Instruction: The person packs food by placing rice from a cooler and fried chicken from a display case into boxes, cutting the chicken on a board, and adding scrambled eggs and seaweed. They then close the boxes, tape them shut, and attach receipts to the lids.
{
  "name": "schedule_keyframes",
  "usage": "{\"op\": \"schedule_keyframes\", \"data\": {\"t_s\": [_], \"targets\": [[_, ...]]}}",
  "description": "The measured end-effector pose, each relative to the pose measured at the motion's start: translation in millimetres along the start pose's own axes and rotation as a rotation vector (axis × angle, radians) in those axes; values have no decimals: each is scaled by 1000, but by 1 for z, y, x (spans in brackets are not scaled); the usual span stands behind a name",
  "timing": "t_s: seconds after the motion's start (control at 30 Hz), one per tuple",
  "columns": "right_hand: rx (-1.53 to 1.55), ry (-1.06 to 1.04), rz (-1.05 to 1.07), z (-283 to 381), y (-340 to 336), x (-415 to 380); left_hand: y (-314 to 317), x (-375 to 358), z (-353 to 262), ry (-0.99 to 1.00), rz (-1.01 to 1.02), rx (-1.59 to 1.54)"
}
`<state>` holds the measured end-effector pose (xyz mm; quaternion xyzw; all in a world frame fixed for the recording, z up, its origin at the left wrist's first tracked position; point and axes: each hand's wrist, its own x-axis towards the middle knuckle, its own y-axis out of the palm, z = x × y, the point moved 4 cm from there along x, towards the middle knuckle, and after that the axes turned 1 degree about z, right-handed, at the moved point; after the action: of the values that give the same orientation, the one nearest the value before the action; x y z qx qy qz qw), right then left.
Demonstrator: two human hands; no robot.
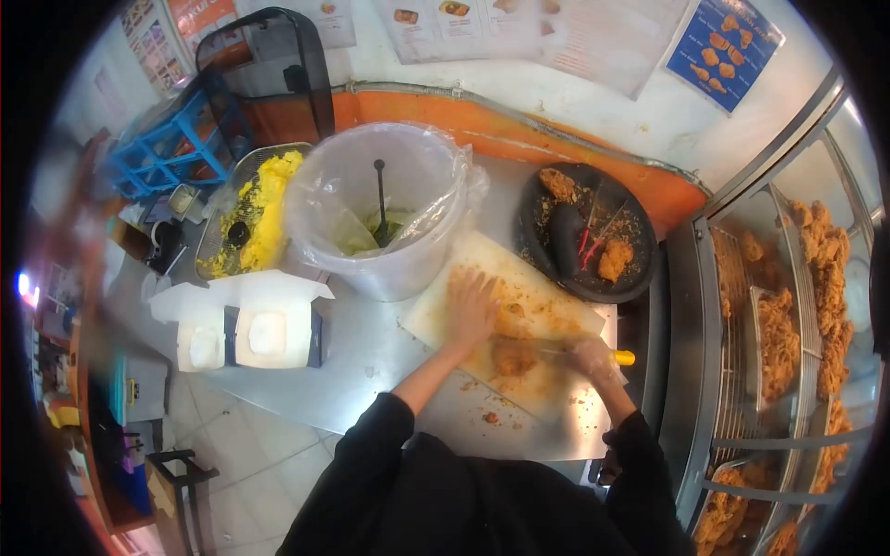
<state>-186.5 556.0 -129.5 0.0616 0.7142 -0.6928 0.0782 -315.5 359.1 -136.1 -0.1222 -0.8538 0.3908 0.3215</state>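
My left hand (471,308) lies flat on a crumb-strewn white cutting board (436,310), fingers stretched out and holding nothing. My right hand (593,359) is closed on a knife (623,358) whose yellow handle end sticks out to the right. The blade runs leftward, low over the board, and overlaps a piece of fried chicken (513,358) in this view. Orange-brown crumbs are scattered around both hands and past the board's near edge.
A black stone mortar (542,264) with fried chicken, a pestle and red-handled utensils stands behind the board. A plastic-lined bucket (375,273) is left of it, beside open boxes (278,338) of rice and a basket of yellow food (264,218). A fried-chicken cabinet (691,324) borders the right.
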Motion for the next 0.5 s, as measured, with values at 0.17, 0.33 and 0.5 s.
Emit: {"op": "schedule_keyframes", "data": {"t_s": [0.17, 0.33, 0.5], "targets": [[3, -54, -34, -8, -43, -12, -17, 29, -17, 6, 81, -92], [3, -144, 27, 9, -40, -26, -22, -15, -15, -74, 70, -53], [-65, -190, -41, 1, 5, -23, -9, -20, -11, -186, 117, -51]]}}
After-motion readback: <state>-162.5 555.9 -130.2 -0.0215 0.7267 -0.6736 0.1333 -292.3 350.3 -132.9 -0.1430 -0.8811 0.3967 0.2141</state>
